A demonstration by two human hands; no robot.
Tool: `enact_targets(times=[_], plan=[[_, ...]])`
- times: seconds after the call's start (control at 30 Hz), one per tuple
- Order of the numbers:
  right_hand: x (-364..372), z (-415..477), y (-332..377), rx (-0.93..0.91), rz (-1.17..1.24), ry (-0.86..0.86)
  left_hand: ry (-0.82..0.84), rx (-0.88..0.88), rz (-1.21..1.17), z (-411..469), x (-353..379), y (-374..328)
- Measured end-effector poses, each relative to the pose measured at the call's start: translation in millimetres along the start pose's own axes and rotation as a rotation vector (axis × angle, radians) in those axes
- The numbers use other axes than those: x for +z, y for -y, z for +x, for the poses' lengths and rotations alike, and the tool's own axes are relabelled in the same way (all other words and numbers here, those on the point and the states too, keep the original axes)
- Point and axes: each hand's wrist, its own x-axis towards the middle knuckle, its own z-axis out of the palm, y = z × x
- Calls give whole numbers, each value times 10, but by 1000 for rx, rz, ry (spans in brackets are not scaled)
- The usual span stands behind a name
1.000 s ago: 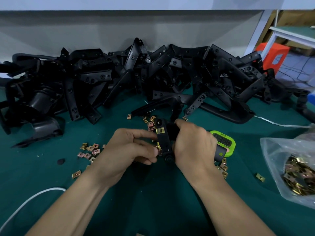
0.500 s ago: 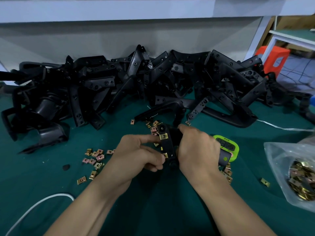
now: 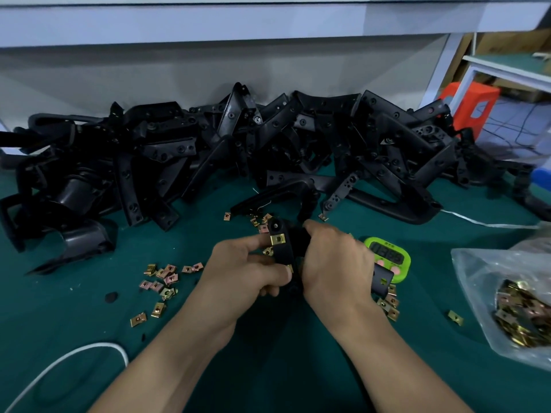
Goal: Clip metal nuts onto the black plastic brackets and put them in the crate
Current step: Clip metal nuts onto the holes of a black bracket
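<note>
Right hand [image 3: 334, 263] fingers [image 3: 313, 229] clamped round bracket [image 3: 287, 251], steadying it above surface middle. Left hand [image 3: 247, 269] pinches bracket edge, likely pressing nut home. One clipped nut [image 3: 278, 239] sits near bracket's top end. Loose nuts [image 3: 162, 278] lie toward left edge, handy. Crate not visible.

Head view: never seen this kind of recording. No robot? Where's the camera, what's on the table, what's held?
No machine here: a person works with bare hands, and the one camera sits on their head, looking forward and down. The left hand and right hand both grip one black bracket above the green table; a brass-coloured nut is already clipped near its top. Behind lies a pile of brackets. To the left lie loose nuts, a clear bag of more sits at the right, and a green timer lies beside the right hand. A white cable crosses the near-left corner.
</note>
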Motion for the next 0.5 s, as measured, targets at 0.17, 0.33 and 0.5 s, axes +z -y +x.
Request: enact_targets(times=[0.17, 0.33, 0.5], plan=[[-96, -9, -44, 31, 55, 1, -40, 25, -92, -51, 38, -86], [-378, -32, 14, 24, 83, -63, -125, 81, -151, -176, 106, -344], [-693, -268, -57, 24, 18, -133, -75, 212, -148, -453, 264, -447]])
